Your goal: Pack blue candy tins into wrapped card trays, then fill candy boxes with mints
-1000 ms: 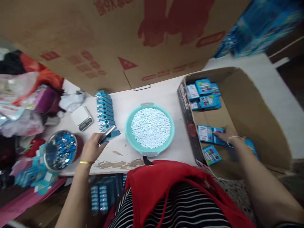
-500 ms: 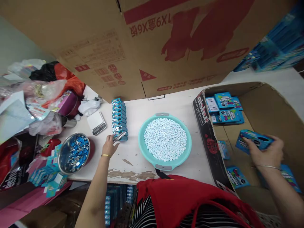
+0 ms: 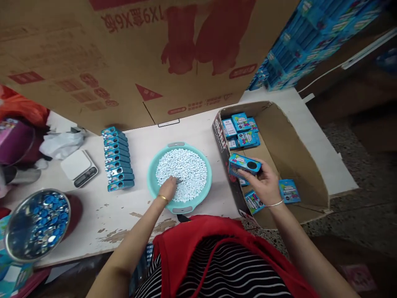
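Note:
My left hand [image 3: 168,189] is closed around a small metal scoop [image 3: 178,180], whose tip is in the pale candies [image 3: 189,167]. These small white-blue pieces fill a turquoise basin [image 3: 207,194] with two handles. My right hand [image 3: 266,182] grips a blue candy box [image 3: 245,162] with a dark round opening, tilted above the near wall of a cut-down carton [image 3: 297,140]. Several flat blue packs [image 3: 246,138] lie inside that carton. Left of the basin stands a row of blue boxes [image 3: 119,159] with openings in their tops.
A white kitchen scale [image 3: 79,165] sits left of the row. Beyond it, a steel bowl [image 3: 9,236] holds blue and silver pieces. A large brown carton [image 3: 124,62] walls off the back. Stacked blue packs [image 3: 310,41] stand at the back right.
My left hand has moved right with the scoop, from the row of boxes into the basin. My right hand has brought the blue box leftward to the carton's near wall. The view has shifted right.

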Tool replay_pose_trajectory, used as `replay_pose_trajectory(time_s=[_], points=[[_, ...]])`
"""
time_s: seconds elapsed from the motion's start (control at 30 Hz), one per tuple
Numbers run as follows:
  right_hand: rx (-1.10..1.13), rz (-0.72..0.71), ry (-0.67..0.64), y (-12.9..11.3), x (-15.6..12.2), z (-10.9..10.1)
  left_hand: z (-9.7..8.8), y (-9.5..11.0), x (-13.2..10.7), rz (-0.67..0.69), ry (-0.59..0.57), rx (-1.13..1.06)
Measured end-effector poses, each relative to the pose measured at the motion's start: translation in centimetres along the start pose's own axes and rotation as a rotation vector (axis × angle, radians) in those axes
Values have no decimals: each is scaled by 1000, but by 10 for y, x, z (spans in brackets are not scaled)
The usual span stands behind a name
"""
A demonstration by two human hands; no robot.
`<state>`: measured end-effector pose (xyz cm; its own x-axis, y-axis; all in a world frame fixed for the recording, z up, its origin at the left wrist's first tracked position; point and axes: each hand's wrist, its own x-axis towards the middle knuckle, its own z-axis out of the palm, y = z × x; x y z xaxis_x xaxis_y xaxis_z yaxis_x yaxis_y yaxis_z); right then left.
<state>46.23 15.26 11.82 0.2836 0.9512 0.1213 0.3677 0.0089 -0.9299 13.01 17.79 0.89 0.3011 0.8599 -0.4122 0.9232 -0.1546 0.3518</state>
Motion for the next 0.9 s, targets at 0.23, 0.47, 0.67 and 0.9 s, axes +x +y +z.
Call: replay_pose_trajectory(time_s=[0.23,0.47,0.67,0.9], points=[[205,209,-105,20,-36,46,35,32,29,47,85,-129],[7,49,-211,31,-41,55,18,32,26,121,111,-252],[-166,-180,-246,20,-31,58,-63,23,-18,322,96,-275],[-234,-371,-352,7,-24,91,-138,50,-40,464,2,-57]])
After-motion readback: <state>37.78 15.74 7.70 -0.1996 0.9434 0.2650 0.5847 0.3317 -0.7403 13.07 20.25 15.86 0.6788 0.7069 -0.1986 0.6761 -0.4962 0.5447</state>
